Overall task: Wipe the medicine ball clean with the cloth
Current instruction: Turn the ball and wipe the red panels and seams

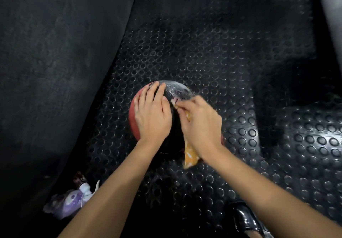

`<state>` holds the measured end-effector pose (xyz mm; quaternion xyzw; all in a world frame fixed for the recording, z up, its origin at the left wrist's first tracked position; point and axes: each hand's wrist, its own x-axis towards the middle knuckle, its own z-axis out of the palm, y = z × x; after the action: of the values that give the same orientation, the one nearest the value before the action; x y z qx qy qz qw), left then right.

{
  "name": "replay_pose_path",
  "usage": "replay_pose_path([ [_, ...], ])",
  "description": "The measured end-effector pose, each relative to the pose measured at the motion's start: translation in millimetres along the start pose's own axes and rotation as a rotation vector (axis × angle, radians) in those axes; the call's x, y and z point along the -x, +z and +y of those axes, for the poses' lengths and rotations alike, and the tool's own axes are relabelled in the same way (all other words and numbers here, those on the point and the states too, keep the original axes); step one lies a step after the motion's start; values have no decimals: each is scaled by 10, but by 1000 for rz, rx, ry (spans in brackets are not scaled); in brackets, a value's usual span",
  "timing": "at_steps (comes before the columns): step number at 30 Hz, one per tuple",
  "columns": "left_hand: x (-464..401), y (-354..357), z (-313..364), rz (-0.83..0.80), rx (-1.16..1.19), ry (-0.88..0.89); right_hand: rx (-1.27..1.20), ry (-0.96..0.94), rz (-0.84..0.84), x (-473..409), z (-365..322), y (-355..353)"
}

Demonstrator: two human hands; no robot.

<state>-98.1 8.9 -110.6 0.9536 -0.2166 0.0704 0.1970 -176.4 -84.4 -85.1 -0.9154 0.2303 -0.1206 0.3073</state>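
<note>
Medicine ball [171, 91], red and black with a dusty grey patch on top, sat on the studded black rubber floor mat [212, 53], under both hands. Left hand [152, 116] lay flat on its upper left side, fingers spread, gripping nothing. Right hand [200, 125] was closed around the orange patterned cloth [190, 154], pressing it to the ball's right side; loose cloth end hung below the wrist. Purple-white packet [66, 203] and a small bottle [79, 179] lay at lower left, well apart. Glossy black shoe [244, 217] at lower right. Dark wall [55, 43] on the left.
</note>
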Motion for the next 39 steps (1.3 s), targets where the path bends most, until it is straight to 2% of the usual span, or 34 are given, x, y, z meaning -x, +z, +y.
replay_pose_path([
  [3,16,-24,-55,-1,33,19,-9,-52,-23,58,54,-13],
  [7,45,6,-20,-3,18,15,-33,127,22,-155,123,-5],
  [12,78,-27,-69,19,48,27,-20,-18,-19,105,101,-24],
  [16,97,-2,-59,25,41,20,-40,203,5,-165,241,1],
  [21,56,3,-115,28,69,29,-63,14,11,191,95,1],
  [25,114,3,-114,36,71,4,-74,182,37,-57,288,7],
  [27,117,9,-100,35,70,-8,-81,201,59,-31,255,35],
  [32,82,0,-130,27,62,22,-50,-35,37,149,91,42],
  [36,135,9,-118,30,63,15,-49,164,37,-13,337,10],
  [39,105,4,-111,17,66,33,-79,111,44,76,155,26],
])
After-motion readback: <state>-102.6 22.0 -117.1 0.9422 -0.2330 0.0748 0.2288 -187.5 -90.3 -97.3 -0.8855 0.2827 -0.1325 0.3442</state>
